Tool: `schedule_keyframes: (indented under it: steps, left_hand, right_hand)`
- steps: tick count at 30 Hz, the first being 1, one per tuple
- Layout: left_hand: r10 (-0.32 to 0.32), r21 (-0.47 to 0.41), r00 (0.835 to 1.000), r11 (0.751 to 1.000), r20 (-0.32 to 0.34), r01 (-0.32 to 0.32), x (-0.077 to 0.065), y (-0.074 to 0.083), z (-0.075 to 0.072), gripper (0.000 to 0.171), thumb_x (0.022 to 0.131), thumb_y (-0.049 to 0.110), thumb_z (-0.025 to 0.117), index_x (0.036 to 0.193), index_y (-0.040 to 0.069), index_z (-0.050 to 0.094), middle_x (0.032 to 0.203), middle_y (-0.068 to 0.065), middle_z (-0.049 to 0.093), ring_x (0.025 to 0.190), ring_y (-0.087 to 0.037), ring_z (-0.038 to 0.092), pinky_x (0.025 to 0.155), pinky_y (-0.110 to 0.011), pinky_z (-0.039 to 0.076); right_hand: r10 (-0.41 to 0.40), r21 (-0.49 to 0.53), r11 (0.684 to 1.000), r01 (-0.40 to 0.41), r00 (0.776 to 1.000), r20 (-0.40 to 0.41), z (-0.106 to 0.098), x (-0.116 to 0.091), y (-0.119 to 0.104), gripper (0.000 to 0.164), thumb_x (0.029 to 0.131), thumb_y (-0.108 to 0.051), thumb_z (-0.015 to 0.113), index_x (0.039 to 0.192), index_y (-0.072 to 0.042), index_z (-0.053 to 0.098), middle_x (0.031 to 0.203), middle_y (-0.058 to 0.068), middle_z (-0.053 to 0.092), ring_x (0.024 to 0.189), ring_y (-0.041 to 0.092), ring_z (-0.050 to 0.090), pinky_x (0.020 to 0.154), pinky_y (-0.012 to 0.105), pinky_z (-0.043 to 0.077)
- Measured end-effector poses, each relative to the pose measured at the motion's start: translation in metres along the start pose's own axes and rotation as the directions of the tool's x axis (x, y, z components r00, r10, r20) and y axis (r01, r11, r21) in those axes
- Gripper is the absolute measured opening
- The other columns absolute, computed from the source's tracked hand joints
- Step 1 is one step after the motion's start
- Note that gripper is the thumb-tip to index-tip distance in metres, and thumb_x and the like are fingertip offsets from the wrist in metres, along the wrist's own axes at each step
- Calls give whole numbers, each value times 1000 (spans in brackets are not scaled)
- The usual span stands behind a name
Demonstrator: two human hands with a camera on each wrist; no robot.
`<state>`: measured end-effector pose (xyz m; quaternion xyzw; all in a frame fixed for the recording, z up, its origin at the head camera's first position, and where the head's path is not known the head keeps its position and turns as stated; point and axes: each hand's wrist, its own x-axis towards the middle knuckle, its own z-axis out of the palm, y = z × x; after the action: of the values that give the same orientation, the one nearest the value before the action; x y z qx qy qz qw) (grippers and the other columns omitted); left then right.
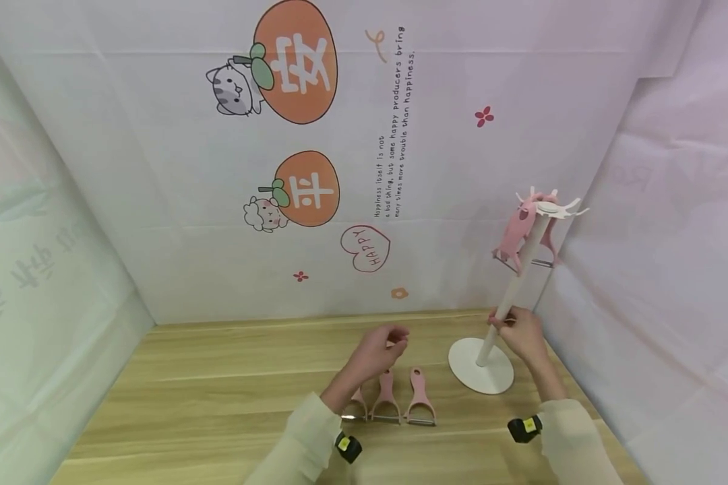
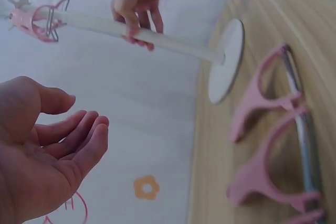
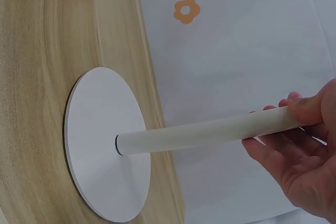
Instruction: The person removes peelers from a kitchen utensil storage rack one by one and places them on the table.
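My right hand (image 1: 524, 333) grips the white pole (image 1: 512, 289) of an upright stand, fingers and thumb round it above the base. The round white base (image 3: 94, 129) rests on the wooden table. Pink peelers (image 1: 514, 236) hang from the hooked white top (image 1: 558, 211), blades down. My left hand (image 1: 373, 350) hovers left of the stand with loosely bent fingers and nothing between them. Below it, three pink peelers lie in a row, handles away from me: the right one (image 1: 418, 387), the middle one (image 1: 386, 387) and the left one (image 1: 358, 404), partly hidden by my left wrist.
A white printed cloth (image 1: 437, 168) hangs behind the table (image 1: 236, 384). Pale cloth walls close in the left side (image 1: 48, 222) and right side (image 1: 667, 269), the right one near the stand. A black wrist device (image 1: 524, 429) sits by each sleeve.
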<state>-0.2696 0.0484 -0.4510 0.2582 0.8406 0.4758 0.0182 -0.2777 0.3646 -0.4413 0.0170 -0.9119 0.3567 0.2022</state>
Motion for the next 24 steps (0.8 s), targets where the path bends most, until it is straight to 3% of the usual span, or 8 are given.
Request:
schedule_keyframes:
  steps: [8,14,18,24]
  left_hand:
    - [70,-101,998,993,10,-68,27,45,4,33,101,21,60,130,7,60,119,-8,69,111,-17,65,91,-21,54]
    - [133,-177,990,974,-46,-139,56,79,6,37,100,23,61,133,6,57,123,-10,66,115,-16,64,96,-17,52]
    - [190,-199,978,959,-85,-203,74,108,9,39,99,24,62,133,5,57,126,-12,66,117,-14,63,99,-18,50]
    - [261,-198,954,937,-145,-287,97,143,8,37,99,19,62,132,2,57,128,-13,66,121,-15,62,102,-20,49]
  right_hand:
    - [20,4,1000,-20,1000,16,0,1,-1,10,89,-5,67,94,4,70,94,24,74,88,39,72,65,21,51]
    - [29,-2,1000,-28,999,32,-1,0,0,10,91,-5,66,95,3,69,95,24,74,92,41,71,74,39,59]
    - [32,-2,999,-32,999,34,-3,-2,2,8,91,-3,66,94,3,68,95,25,73,91,42,71,80,48,59]
    - [1,17,1000,-1,999,34,-1,-3,0,7,90,-3,68,93,3,68,96,26,72,91,43,72,76,47,60]
